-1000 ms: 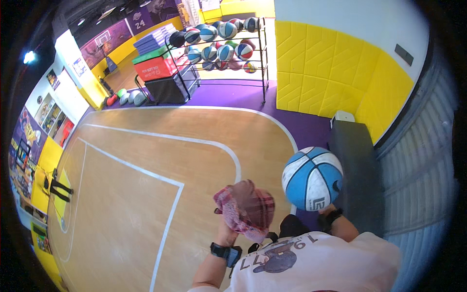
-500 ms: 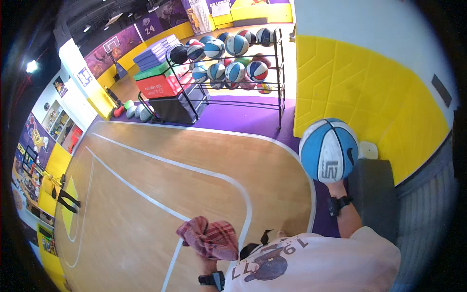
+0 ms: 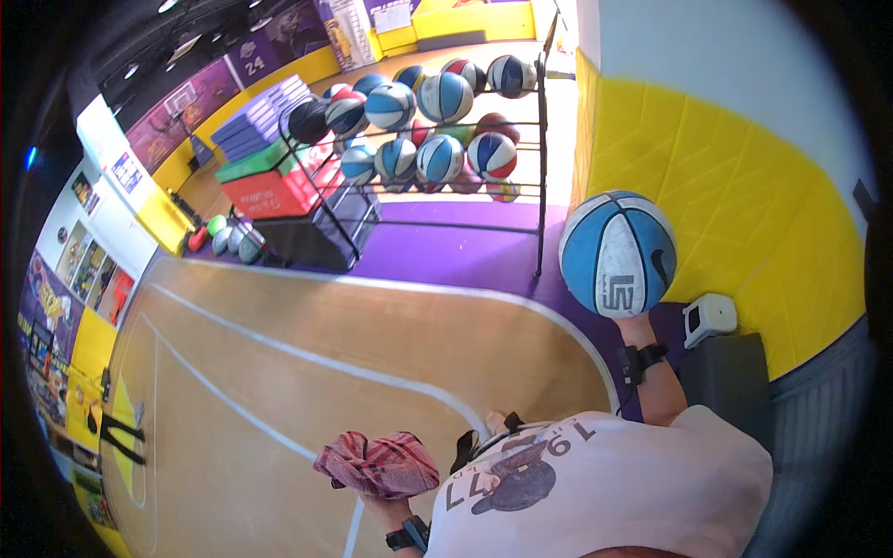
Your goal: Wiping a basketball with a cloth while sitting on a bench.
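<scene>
A blue and white basketball (image 3: 618, 253) rests up on my right hand (image 3: 636, 329), which bears it from below; its fingers are mostly behind the ball. Bunched over my left hand (image 3: 387, 510) is a red checked cloth (image 3: 379, 463), which hides the fingers. The cloth is low in front of me, apart from the ball. Both wrists wear dark bands.
Ahead stands a black wheeled rack (image 3: 539, 223) with several basketballs. Left of it are stacked soft boxes (image 3: 270, 191) and small balls (image 3: 233, 237). Yellow wall padding (image 3: 744, 186) and a dark block (image 3: 726, 372) with a white device (image 3: 711, 319) flank my right. A person (image 3: 121, 437) stands far left.
The ball and my right hand sit slightly higher and more to the left in view. The cloth has shifted left and down, spread wider over my left hand. The rack also appears nearer.
</scene>
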Action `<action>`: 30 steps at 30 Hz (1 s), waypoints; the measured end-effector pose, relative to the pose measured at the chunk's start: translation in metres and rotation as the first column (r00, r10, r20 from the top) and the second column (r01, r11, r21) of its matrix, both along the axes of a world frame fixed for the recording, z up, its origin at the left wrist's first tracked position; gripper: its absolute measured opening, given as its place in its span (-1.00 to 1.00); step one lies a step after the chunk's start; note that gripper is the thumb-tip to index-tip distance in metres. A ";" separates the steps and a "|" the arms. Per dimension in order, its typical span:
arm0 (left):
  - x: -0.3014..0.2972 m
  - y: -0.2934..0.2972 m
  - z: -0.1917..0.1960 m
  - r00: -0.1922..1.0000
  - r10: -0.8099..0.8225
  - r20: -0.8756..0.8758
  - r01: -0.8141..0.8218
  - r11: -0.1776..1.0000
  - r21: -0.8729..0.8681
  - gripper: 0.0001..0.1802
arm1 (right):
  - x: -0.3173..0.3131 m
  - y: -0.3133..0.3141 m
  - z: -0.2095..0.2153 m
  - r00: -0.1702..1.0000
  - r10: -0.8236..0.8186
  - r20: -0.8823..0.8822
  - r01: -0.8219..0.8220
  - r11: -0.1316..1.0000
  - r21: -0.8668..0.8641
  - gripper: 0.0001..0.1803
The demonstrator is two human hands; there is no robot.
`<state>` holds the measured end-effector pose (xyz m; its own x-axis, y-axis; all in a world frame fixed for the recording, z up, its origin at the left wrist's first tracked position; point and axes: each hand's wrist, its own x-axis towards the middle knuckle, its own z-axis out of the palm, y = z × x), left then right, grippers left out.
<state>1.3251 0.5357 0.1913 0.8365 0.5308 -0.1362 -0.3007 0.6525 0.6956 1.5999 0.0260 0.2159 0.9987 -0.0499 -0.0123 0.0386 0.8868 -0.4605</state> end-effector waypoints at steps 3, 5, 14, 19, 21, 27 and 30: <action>0.076 0.018 0.005 0.998 -0.054 -0.012 0.054 0.998 0.030 -0.38 | 0.058 0.021 0.021 0.997 0.017 0.069 -0.030 0.980 0.195 -0.36; 0.110 0.030 0.010 0.997 -0.073 -0.013 0.073 0.996 0.047 -0.38 | 0.095 0.034 0.031 0.987 0.092 0.131 -0.144 0.865 0.480 -0.34; 0.182 0.061 -0.008 0.994 -0.016 -0.110 0.024 0.997 0.070 -0.37 | 0.270 0.091 0.096 0.991 0.092 0.101 -0.111 0.974 0.198 -0.29; 0.230 0.062 -0.010 0.987 0.051 -0.152 -0.040 0.996 0.080 -0.36 | 0.373 0.114 0.129 1.000 0.023 0.006 -0.024 0.947 0.321 -0.35; 0.256 0.059 -0.010 0.984 0.058 -0.171 -0.045 0.996 0.078 -0.36 | 0.414 0.107 0.133 1.000 0.006 0.019 -0.011 0.953 0.302 -0.28; 0.333 0.055 0.003 0.979 0.104 -0.174 -0.086 0.990 0.110 -0.35 | 0.543 0.100 0.106 0.994 -0.103 0.028 0.082 0.905 0.417 -0.06; 0.366 0.052 0.007 0.976 0.139 -0.166 -0.121 0.986 0.113 -0.35 | 0.594 0.117 0.084 0.988 -0.151 -0.036 0.151 0.892 0.425 -0.08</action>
